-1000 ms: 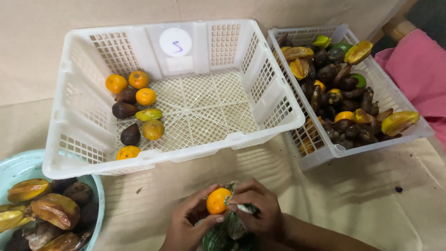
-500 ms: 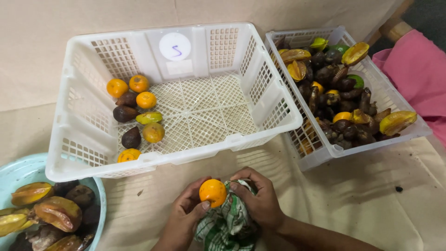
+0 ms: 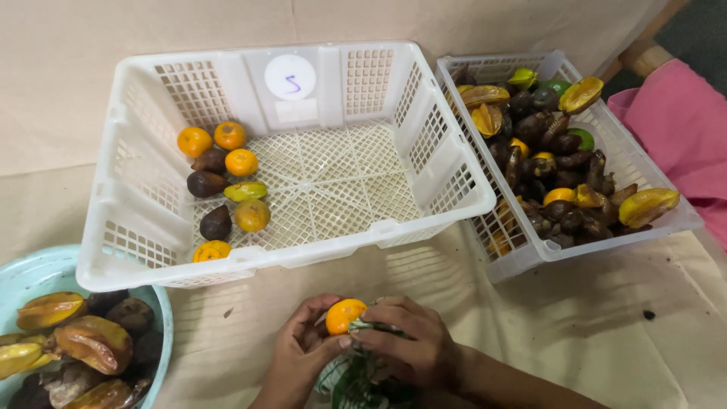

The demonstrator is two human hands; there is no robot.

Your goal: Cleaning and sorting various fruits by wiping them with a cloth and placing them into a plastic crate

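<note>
A small orange fruit (image 3: pixel 345 316) is clamped between both hands at the near edge — the left hand (image 3: pixel 297 354) cups it from the side, while the right hand (image 3: pixel 405 341) presses a green-and-white cloth (image 3: pixel 356 379) against it. To the left, a pale blue bowl (image 3: pixel 45 269) of starfruit is seen. Beyond, a large white crate (image 3: pixel 303 98) holds a few fruits — farther right, a smaller basket (image 3: pixel 530 250) is heaped with dark and yellow ones.

We see white plastic crates (image 3: pixel 447 174), matt, latticed; a smooth-skinned orange fruit (image 3: pixel 344 315); green-checked cloth (image 3: pixel 363 375); matt beige paper sheet (image 3: pixel 591 333); glossy teal plastic basin (image 3: pixel 45 269).
</note>
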